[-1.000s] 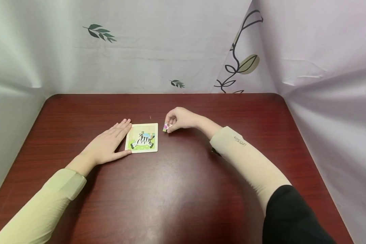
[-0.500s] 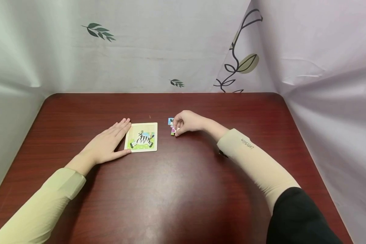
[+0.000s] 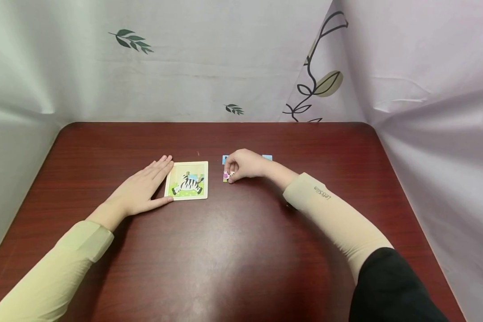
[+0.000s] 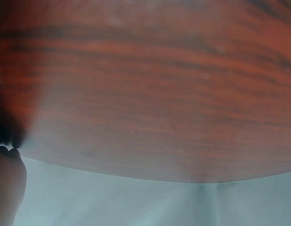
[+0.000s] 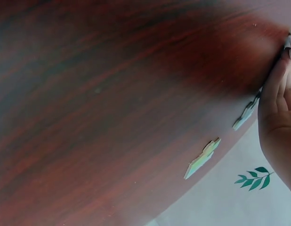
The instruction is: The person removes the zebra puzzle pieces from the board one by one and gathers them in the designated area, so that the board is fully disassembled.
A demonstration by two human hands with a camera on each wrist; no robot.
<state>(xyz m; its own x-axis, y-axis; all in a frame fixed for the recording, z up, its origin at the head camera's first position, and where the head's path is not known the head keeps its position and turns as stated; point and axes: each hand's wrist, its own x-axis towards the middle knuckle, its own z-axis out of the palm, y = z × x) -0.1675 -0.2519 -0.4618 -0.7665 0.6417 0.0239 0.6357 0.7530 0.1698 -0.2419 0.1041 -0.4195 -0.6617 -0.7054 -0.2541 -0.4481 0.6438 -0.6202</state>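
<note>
My left hand [image 3: 142,190] lies with straight fingers along the left side of a square puzzle board [image 3: 206,180], its fingertips and thumb at the frame. A zebra picture [image 3: 189,184] fills the lower part of the board; its upper part is pale. To the right of the board, my right hand [image 3: 247,164] pinches a small puzzle piece [image 3: 225,176] with pink and green on it, low over the table. The curled fingers cover part of that piece. In the right wrist view the right hand [image 5: 279,108] shows at the right edge, its fingertips mostly cut off.
Just behind the right hand, a blue-topped puzzle piece [image 3: 225,159] and another blue one [image 3: 267,157] lie partly covered. Two flat pieces, one yellow-green [image 5: 202,159] and one pale [image 5: 246,115], show in the right wrist view. A curtain [image 3: 185,80] hangs behind the table [image 3: 177,268].
My right hand moved right, away from the board, then slightly toward me with the pink-and-green puzzle piece. Blue pieces came into view around it. My left hand stayed still.
</note>
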